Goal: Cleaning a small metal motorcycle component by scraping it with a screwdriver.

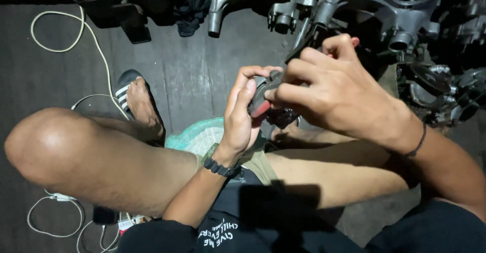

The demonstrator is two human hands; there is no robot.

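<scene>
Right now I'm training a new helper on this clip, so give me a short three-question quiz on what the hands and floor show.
1. True or false: both hands grip one small dark part with a red edge.
2. Which wrist wears the dark watch? A) left B) right
3. Fill in: a pale ____ loops over the dark floor beside the sandalled foot.

Key: 1 true: the left hand and right hand meet on it. 2 A; the right wrist has only a thin dark band. 3 cable.
</scene>
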